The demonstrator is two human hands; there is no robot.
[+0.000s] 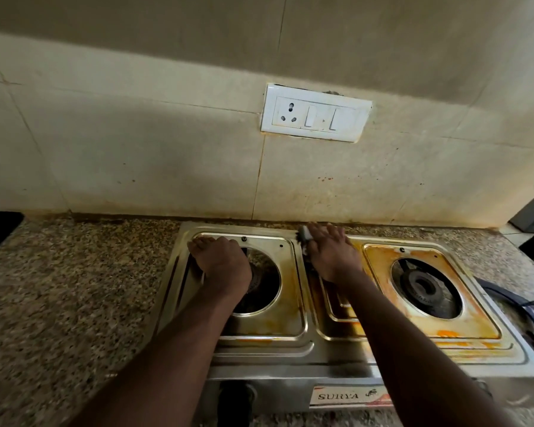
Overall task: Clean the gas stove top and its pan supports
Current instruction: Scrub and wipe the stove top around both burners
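Resting palm-down on the back-left corner of the stove (290, 359): left hand (221, 261), fingers together and flat on the steel, holding nothing. Right hand (332, 254): at the stove's back middle, between the two burner openings, fingers closed over a pale scrub pad (304, 235); blur hides the exact grip. Stove top: orange-brown stains, heaviest on its right half and front lip. Pan support (518, 306): dark ring lying on the counter (59, 303) just off the stove's right edge. Open room: broad speckled counter left of the stove; narrow strip between the stove's back edge and the wall (136, 149). Socket panel (316, 112): on the wall above the stove.
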